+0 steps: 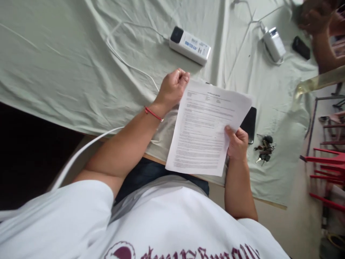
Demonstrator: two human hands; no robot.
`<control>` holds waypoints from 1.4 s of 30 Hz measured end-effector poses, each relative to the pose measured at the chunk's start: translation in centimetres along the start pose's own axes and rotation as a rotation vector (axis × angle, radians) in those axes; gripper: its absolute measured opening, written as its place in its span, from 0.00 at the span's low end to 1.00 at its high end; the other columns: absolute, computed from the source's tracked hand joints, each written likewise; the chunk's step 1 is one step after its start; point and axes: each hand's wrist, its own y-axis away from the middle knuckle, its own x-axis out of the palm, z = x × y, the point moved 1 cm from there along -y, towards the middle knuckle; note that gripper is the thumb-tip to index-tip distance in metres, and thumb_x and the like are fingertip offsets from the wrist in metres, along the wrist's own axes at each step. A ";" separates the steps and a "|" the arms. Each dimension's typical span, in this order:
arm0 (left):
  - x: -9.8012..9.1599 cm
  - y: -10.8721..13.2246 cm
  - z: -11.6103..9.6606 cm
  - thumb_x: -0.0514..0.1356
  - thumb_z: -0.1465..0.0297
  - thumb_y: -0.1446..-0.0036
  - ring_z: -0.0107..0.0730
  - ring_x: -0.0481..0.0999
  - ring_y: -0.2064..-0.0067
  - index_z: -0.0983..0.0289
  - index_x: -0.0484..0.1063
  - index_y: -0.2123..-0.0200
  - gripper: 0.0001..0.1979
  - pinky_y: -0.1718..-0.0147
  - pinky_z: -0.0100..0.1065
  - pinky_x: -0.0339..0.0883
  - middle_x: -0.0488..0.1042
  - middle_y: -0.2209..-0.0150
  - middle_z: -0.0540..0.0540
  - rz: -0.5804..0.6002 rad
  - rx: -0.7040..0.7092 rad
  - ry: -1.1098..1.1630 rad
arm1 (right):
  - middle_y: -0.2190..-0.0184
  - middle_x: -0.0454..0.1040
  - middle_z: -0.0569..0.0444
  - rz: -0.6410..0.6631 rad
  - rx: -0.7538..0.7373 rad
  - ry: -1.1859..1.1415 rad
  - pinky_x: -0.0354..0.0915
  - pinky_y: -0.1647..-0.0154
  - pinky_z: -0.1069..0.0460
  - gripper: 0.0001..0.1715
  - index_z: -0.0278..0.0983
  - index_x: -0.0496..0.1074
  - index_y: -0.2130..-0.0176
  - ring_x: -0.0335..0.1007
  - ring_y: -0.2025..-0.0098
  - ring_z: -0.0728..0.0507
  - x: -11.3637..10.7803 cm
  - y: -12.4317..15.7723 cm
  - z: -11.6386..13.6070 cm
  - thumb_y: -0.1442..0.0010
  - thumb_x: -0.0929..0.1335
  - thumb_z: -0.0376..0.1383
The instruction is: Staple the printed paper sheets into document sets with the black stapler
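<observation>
I hold a printed sheet of paper [205, 129] above the edge of a table covered in pale green cloth [67, 64]. My left hand [174, 88] is closed on the sheet's top left corner; a red string sits on that wrist. My right hand [237, 144] grips the sheet's right edge, thumb on top of the print. The sheet is tilted and covered with lines of small text.
A white power strip [190, 45] with a cable lies beyond the paper. A black phone [249, 124] and a bunch of keys [264, 147] lie right of it. A white charger [274, 43] and another person's hand [315, 18] are at the far right. Red chairs [327, 169] stand beside the table.
</observation>
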 end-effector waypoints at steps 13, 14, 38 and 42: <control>0.7 2.0 -1.4 0.68 0.71 0.32 0.32 0.81 0.64 0.66 0.75 0.59 0.06 0.66 0.30 0.70 0.74 0.68 0.50 0.299 -0.353 0.365 | 0.59 0.87 0.51 -0.100 -0.090 -0.049 0.79 0.45 0.40 0.11 0.44 0.86 0.60 0.84 0.51 0.38 0.8 0.4 0.2 0.43 0.80 0.44; 0.9 2.2 -1.4 0.70 0.72 0.34 0.37 0.84 0.60 0.67 0.76 0.58 0.06 0.62 0.33 0.73 0.76 0.67 0.51 0.317 -0.376 0.381 | 0.58 0.87 0.51 -0.098 -0.083 -0.050 0.79 0.44 0.40 0.11 0.44 0.86 0.60 0.84 0.51 0.38 0.8 0.4 0.2 0.42 0.80 0.44; -0.3 2.0 -0.3 0.69 0.71 0.36 0.53 0.87 0.51 0.71 0.82 0.56 0.08 0.43 0.56 0.78 0.86 0.56 0.65 0.373 -0.318 0.588 | 0.66 0.82 0.60 -0.029 -0.110 -0.138 0.74 0.62 0.52 0.18 0.42 0.78 0.64 0.76 0.66 0.48 0.2 -0.1 -0.6 0.50 0.85 0.41; -0.6 1.7 0.5 0.77 0.74 0.50 0.55 0.87 0.51 0.71 0.83 0.58 0.16 0.42 0.57 0.78 0.86 0.56 0.65 0.374 -0.329 0.538 | 0.67 0.81 0.60 -0.037 -0.095 -0.148 0.74 0.64 0.52 0.19 0.43 0.78 0.66 0.75 0.67 0.48 0.4 0.0 -0.4 0.52 0.85 0.41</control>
